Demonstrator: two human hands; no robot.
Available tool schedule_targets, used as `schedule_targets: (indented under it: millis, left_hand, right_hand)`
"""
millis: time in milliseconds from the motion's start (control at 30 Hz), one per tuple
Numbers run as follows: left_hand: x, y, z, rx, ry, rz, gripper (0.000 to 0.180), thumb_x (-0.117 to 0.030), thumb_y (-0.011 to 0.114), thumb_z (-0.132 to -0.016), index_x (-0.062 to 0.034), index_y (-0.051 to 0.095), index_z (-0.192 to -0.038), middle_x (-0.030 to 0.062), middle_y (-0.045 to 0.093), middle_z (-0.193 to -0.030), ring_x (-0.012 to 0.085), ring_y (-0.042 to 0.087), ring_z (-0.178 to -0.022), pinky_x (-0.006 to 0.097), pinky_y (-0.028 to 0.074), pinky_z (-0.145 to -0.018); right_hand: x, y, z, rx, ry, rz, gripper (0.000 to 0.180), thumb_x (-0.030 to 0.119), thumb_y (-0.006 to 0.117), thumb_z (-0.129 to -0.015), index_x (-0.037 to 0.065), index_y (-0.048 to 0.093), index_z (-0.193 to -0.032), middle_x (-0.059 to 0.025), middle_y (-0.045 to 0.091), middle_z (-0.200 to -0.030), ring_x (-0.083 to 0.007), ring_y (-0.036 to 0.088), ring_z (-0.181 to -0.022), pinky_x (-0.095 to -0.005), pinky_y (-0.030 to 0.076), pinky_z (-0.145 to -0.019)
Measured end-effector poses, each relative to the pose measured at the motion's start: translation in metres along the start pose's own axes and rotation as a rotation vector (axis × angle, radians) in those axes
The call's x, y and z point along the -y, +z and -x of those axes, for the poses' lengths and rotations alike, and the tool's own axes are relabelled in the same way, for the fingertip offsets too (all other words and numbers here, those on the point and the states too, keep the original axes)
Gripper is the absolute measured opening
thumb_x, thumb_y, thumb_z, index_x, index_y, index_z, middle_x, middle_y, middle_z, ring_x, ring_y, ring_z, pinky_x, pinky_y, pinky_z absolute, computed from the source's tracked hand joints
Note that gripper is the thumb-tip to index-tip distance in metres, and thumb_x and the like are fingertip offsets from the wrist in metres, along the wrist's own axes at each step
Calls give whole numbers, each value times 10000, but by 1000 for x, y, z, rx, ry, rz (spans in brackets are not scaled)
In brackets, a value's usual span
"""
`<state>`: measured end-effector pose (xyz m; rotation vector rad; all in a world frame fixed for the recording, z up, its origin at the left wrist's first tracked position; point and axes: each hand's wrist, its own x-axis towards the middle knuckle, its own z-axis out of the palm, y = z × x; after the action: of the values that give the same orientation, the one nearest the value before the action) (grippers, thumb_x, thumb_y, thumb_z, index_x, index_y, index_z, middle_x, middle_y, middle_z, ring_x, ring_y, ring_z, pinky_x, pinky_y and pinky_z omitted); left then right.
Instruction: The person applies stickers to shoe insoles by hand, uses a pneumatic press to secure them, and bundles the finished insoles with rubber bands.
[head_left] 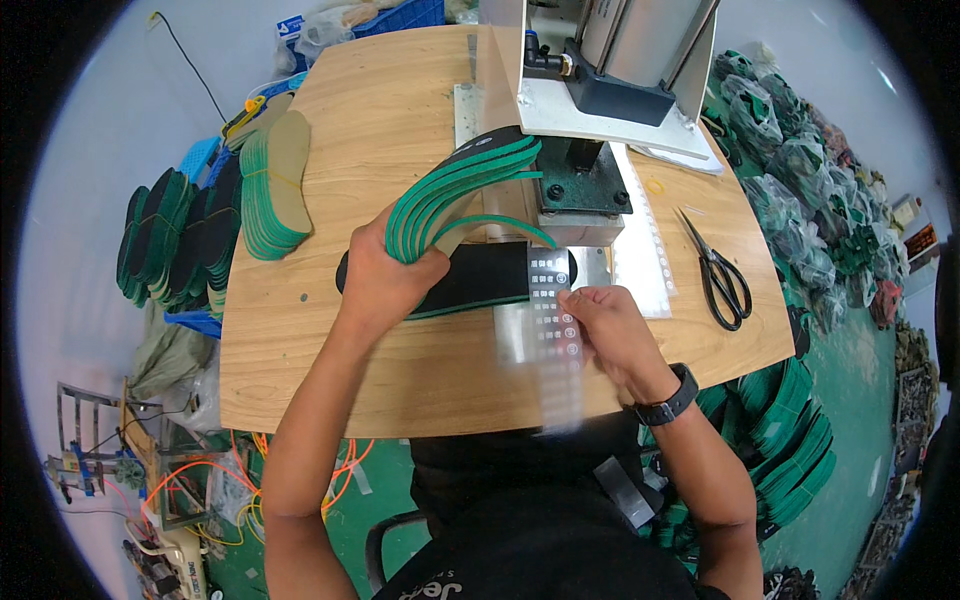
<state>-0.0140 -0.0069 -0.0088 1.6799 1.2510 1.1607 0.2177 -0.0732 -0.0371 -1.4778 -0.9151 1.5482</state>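
My left hand [385, 275] is wrapped round a bent stack of green-edged shoe insoles [455, 190], which fans out to the right. One insole of the stack hangs apart and curves down near the press. Under the stack a black insole [470, 280] lies flat on the table, its right end below the press head. Between thumb and fingers, my right hand [612, 325] pinches a clear strip of printed transfer labels [548, 305]. The strip's upper end lies over the right end of the black insole; its lower end is blurred.
A press [585, 190] stands at the table's far side. Black scissors [720, 280] and a white printed sheet [640, 240] lie to the right. A bundle of tan insoles [280, 185] rests at the left edge, near banded black bundles [160, 230]. Bagged insoles [790, 190] cover the right floor.
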Motion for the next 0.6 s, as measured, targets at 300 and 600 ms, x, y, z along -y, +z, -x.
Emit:
schedule_targets:
  millis: [300, 600]
  left_hand:
    - [6, 3, 1, 15, 75, -46, 439, 23, 592, -675, -9, 611, -1112, 52, 623, -719, 78, 511, -630, 224, 460, -642]
    - [9, 0, -4, 316, 152, -242, 676, -181, 693, -657, -9, 490, -1278, 229, 589, -1142, 355, 552, -1095, 401, 429, -960]
  right_hand:
    - [-1, -4, -3, 21, 27, 5, 300, 207, 571, -938, 33, 585, -694, -49, 591, -555, -86, 501, -400, -208, 364, -363]
    - [-4, -3, -4, -5, -7, 36, 306, 233, 553, -937, -7, 585, -750, -61, 580, -562, -114, 548, -421, -230, 443, -357]
